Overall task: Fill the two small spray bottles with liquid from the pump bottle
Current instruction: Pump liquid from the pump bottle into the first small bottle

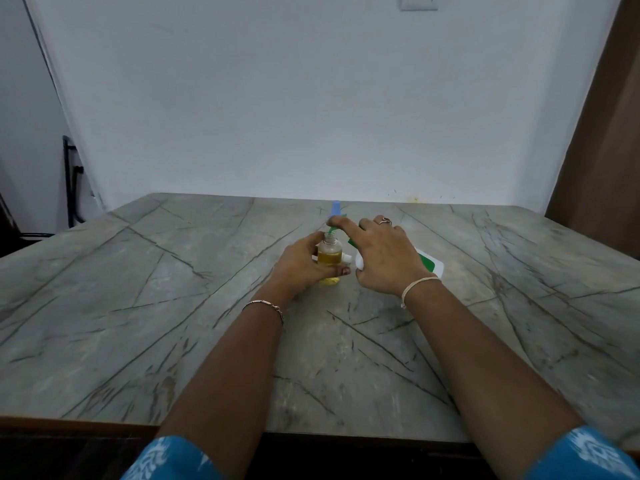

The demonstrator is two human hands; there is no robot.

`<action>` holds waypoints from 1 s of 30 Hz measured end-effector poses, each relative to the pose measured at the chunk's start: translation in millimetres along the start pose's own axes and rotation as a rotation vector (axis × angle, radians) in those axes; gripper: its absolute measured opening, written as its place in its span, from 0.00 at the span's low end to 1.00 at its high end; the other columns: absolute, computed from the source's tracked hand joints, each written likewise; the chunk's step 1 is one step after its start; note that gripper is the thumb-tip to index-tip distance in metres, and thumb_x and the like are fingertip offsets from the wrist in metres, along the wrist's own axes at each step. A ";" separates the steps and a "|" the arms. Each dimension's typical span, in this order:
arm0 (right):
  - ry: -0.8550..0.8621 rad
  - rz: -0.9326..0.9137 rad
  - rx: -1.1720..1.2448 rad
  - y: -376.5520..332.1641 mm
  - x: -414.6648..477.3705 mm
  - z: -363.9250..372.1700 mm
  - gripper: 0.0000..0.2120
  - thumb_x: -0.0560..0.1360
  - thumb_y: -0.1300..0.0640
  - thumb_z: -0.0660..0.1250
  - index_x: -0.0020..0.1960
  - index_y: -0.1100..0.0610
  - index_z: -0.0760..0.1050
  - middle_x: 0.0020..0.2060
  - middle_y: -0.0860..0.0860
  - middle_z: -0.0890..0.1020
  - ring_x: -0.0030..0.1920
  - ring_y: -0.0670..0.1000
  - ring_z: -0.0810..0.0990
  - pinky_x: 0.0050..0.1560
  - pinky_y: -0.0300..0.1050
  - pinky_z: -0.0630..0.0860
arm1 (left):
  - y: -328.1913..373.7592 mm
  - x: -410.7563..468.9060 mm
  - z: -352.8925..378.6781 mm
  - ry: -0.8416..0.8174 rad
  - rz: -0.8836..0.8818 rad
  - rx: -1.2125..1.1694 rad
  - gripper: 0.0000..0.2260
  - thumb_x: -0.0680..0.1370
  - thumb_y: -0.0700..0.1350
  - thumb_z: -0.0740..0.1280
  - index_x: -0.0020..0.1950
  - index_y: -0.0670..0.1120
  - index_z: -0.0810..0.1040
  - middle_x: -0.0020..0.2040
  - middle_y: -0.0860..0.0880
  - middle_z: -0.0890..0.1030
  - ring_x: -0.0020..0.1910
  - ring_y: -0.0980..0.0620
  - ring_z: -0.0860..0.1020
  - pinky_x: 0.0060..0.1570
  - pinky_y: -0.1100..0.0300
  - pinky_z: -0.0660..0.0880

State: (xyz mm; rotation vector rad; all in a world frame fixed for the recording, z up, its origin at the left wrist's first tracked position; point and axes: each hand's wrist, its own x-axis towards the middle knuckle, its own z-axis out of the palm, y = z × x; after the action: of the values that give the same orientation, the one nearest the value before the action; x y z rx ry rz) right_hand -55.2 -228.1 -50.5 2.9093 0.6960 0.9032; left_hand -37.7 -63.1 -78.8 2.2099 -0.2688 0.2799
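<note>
**Step in hand.** Filling of the first of two. The left hand [304, 265] gripped the small clear plastic spray bottle [329, 258], fingers curled round its far side and thumb across its lower front. The bottle stood upright on the grey veined stone-look table [173, 306], near the middle, with its sprayer top off and its threaded neck open. The right hand [384, 258] lay over the white pump bottle with green label [431, 265], which was tilted toward the small bottle. The index finger [341, 224] was stretched forward onto the pump head. The other fingers were bent over the body, but how they closed beneath it could not be told. The green pump spout [331, 231] sat just over the open neck.

**Contents.**
- Small clear plastic spray bottle: yellow liquid, up to about the shoulder.
- White pump bottle: opaque, level not visible.
- Blue upright piece [335, 208]: behind the hands. It may have belonged to the second spray bottle, but this could not be told, and no contents were visible.

**Next move, as judged.** This bottle looked nearly full, so only a few more gentle presses seemed needed, with the spout held over the narrow neck. After that, the sprayer top would go back on and the second bottle would take its turn. The main risks were overfilling and the spout slipping off the neck.
</note>
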 end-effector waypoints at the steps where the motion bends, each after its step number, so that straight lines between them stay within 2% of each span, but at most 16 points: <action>1: 0.001 0.008 0.008 -0.9 1.0 0.9 0.41 0.68 0.52 0.70 0.74 0.42 0.52 0.55 0.52 0.76 0.58 0.56 0.73 0.55 0.53 0.72 | 0.4 -0.6 -0.3 0.001 0.003 0.000 0.35 0.66 0.55 0.79 0.70 0.49 0.72 0.64 0.49 0.79 0.60 0.49 0.77 0.62 0.53 0.74; 4: 0.001 0.033 0.020 -4.8 4.9 3.2 0.39 0.67 0.51 0.72 0.71 0.43 0.55 0.57 0.52 0.76 0.59 0.56 0.72 0.58 0.54 0.72 | 1.1 -1.4 -0.6 0.003 0.007 -0.005 0.34 0.67 0.54 0.78 0.69 0.49 0.72 0.64 0.49 0.79 0.60 0.49 0.78 0.62 0.53 0.74; 8: 0.007 0.033 -0.006 -5.5 6.0 4.7 0.39 0.68 0.51 0.72 0.71 0.44 0.54 0.59 0.52 0.76 0.60 0.57 0.72 0.58 0.54 0.72 | 1.7 -1.2 -0.7 0.002 0.009 -0.005 0.32 0.67 0.54 0.78 0.69 0.50 0.73 0.63 0.49 0.80 0.60 0.48 0.78 0.63 0.50 0.74; 16: 0.008 -0.011 -0.011 -0.6 -1.0 1.0 0.45 0.72 0.51 0.68 0.77 0.39 0.41 0.55 0.54 0.75 0.58 0.58 0.72 0.56 0.53 0.72 | 1.0 -2.1 -0.6 -0.004 -0.002 -0.022 0.35 0.66 0.55 0.78 0.70 0.49 0.72 0.65 0.48 0.79 0.62 0.47 0.77 0.65 0.46 0.73; 21: 0.008 0.003 -0.022 -0.7 0.5 1.5 0.41 0.70 0.52 0.69 0.74 0.41 0.48 0.55 0.53 0.76 0.57 0.57 0.73 0.55 0.53 0.73 | 1.4 -1.9 -1.3 -0.005 0.002 -0.027 0.33 0.66 0.55 0.78 0.68 0.50 0.73 0.63 0.49 0.80 0.60 0.48 0.78 0.64 0.47 0.73; 25: 0.006 0.019 -0.025 -2.9 3.0 3.1 0.39 0.68 0.52 0.70 0.73 0.43 0.52 0.56 0.52 0.76 0.59 0.57 0.72 0.56 0.53 0.72 | 1.5 -1.8 -1.3 -0.009 0.011 -0.014 0.32 0.67 0.54 0.78 0.68 0.50 0.72 0.63 0.50 0.79 0.60 0.49 0.77 0.63 0.53 0.73; 30: 0.001 0.029 -0.038 -5.2 5.4 4.9 0.38 0.68 0.52 0.71 0.71 0.44 0.54 0.59 0.53 0.75 0.60 0.57 0.72 0.58 0.53 0.71 | 1.8 -2.6 -1.1 -0.003 0.024 -0.019 0.31 0.67 0.53 0.78 0.68 0.50 0.73 0.63 0.50 0.80 0.58 0.50 0.77 0.61 0.55 0.72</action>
State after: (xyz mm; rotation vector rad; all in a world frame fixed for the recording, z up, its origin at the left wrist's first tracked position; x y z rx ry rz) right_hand -50.8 -220.6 -52.5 2.8929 0.6307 0.9102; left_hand -40.8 -63.1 -77.6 2.1901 -0.2984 0.2856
